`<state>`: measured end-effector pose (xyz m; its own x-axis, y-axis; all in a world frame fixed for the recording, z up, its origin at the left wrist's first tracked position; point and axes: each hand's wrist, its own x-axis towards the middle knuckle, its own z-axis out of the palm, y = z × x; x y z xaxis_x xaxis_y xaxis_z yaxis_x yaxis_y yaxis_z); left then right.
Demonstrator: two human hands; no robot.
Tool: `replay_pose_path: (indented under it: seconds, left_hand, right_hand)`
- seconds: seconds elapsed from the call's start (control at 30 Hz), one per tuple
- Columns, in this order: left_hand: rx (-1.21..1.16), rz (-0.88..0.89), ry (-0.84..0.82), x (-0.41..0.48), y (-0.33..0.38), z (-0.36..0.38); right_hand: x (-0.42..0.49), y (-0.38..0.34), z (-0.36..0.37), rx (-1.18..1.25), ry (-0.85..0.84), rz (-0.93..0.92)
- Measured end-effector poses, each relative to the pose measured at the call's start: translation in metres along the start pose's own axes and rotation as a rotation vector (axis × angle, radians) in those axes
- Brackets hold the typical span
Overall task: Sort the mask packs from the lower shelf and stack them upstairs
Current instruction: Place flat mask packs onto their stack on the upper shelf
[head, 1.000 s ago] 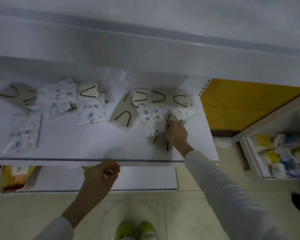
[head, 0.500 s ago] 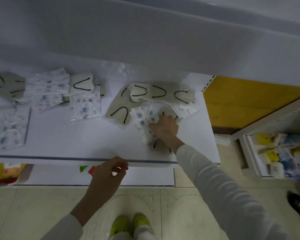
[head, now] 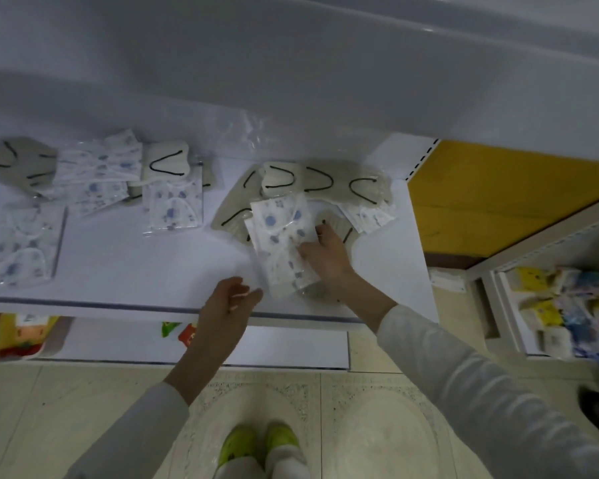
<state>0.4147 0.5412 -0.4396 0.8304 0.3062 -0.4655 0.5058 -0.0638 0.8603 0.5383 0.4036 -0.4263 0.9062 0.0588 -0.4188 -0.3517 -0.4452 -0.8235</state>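
Several printed packs (head: 281, 247) lay fanned in a loose pile near the right end of the white shelf (head: 135, 271). The right hand (head: 325, 257) gripped them at their right edge, fingers bent down over the top sleeve with the thumb laid across it. Whether any finger reached beneath the pile could not be told. The grip probably served to gather the like packs into one bundle and draw them towards the front lip.

The left hand (head: 227, 305) hung just beside the pile's near corner, over the shelf edge. Its fingers were loosely curled and slightly apart, holding nothing, most likely placed to catch or square up the bundle as it came.

Grey masks (head: 312, 181) with black loops lay behind and partly under the pile, touching it. A loop might snag or be dragged along, and the slick sleeves looked apt to slide off one another.

More printed packs (head: 173, 205) and another grey mask (head: 14, 160) were scattered towards the left, well apart from the hands and not yet sorted. A crumpled clear bag (head: 242, 133) sat at the back. The upper shelf (head: 325, 81) overhung the work, leaving little room to lift. Coloured packets (head: 567, 305) filled a neighbouring rack on the right.
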Motion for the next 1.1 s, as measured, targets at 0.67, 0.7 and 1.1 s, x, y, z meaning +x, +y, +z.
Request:
replay_pose_path:
  seconds: [0.67,0.7,1.1]
  left_hand:
    - [-0.421,-0.023,-0.006,-0.024,-0.009,0.008]
    - [-0.427,-0.027,-0.003,-0.025,-0.011,0.007]
    - [-0.449,-0.040,-0.015,-0.030,-0.015,0.021]
  right_hand:
    - [0.122,0.054,-0.124,-0.812,0.277,0.051]
    - [0.123,0.057,-0.120,-0.837,0.305,0.054]
    - [0.097,0.021,-0.127,-0.018,0.081,0.345]
